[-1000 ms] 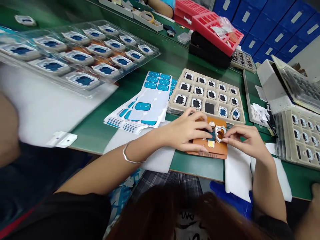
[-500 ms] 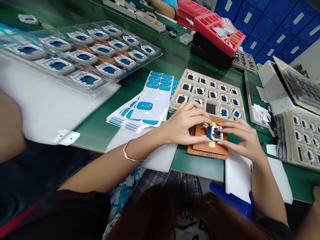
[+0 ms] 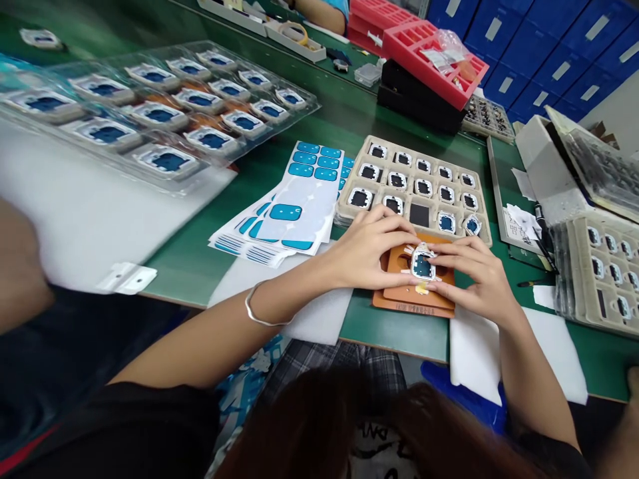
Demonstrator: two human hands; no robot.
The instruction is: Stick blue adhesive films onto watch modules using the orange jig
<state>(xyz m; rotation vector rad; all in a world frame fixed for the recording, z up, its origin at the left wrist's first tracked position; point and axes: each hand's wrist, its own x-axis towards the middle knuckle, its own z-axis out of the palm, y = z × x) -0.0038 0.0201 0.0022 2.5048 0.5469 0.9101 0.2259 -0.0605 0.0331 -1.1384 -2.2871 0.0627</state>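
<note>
On a stacked orange fixture plate lies a small white rounded-square frame, with blue showing inside its opening. My right hand grips the frame's right side, fingers at the far edge and thumb at the near one. From the left, my left hand curves round the same frame, its fingertips and thumb at the upper and lower left edges. A yellow tab sticks out below the frame. Just behind my hands stands a beige tray of similar white frames, two with blue centres and most with dark ones.
Printed sheets with blue stickers are fanned out left of my hands. A clear tray of frames rests on white foam farther left. Red bins stand behind, beige trays at right. Another person's arm shows at the back.
My right hand has shifted the white frame slightly left, over the blue piece on the orange fixture. My left hand stays nearly in place.
</note>
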